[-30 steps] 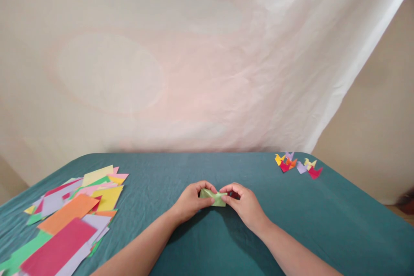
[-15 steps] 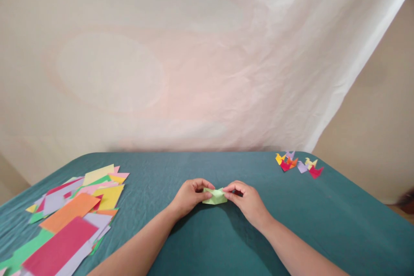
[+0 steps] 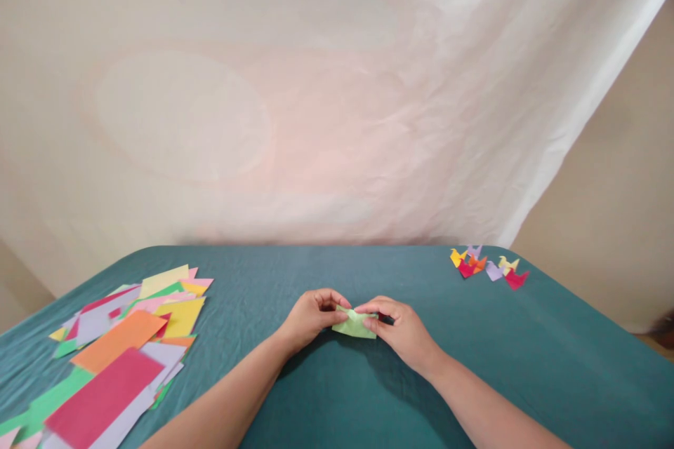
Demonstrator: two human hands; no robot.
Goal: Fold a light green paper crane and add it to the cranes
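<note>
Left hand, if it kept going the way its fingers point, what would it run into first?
The left hand points right, into the folded green paper it already pinches; just beyond is the right hand.

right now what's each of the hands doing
Left hand: closed, pinching the green paper.
Right hand: closed, pinching the same paper.

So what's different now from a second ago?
Little. Both hands, left and right, still pinch the light green folded paper, now turned flatter between the fingertips. The loose coloured sheets and small folded figures lie unmoved on the teal tablecloth.
</note>
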